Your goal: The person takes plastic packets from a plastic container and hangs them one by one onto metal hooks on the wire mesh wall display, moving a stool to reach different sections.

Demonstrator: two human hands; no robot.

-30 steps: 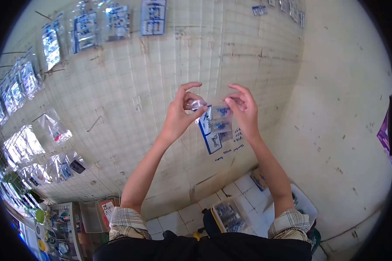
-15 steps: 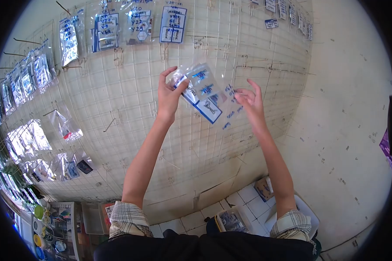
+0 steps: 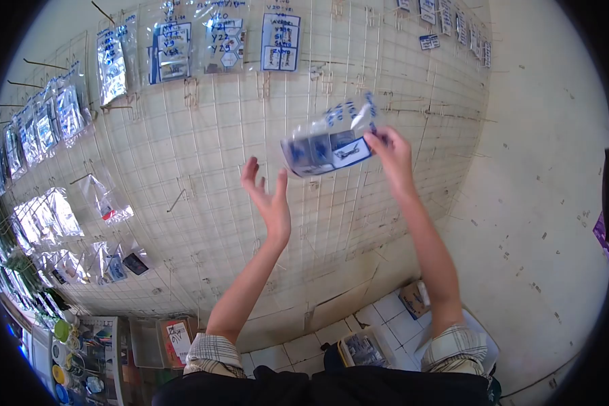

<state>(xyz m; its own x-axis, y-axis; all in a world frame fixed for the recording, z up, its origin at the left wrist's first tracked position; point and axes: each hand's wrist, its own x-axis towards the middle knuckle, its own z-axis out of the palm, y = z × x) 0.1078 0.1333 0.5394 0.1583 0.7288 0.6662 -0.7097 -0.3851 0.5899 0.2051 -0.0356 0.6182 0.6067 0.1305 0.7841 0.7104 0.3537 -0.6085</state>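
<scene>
My right hand (image 3: 393, 150) pinches the right end of a clear plastic bag (image 3: 330, 145) that holds small blue-and-white packets. Blue handwriting runs along the bag's upper part, and a white label with a dark drawing faces me at its lower right. Just left of the bag's lower corner is my left hand (image 3: 269, 199), its thumb and fingers spread with nothing between them. Both hands are in front of a wire grid wall (image 3: 243, 135). Above them hangs a labelled bag (image 3: 280, 42) of similar packets.
More hanging bags (image 3: 44, 125) line the grid's left side, with metal hooks sticking out. A drawer cabinet (image 3: 108, 352) stands at the lower left. On the tiled floor are a tub of packets (image 3: 364, 348) and a cardboard box (image 3: 413, 301). A plain wall (image 3: 534, 169) closes off the right.
My left hand has let go of the bag and dropped lower, its fingers opening. The bag has turned, its writing now along the top, and hangs from my right hand alone.
</scene>
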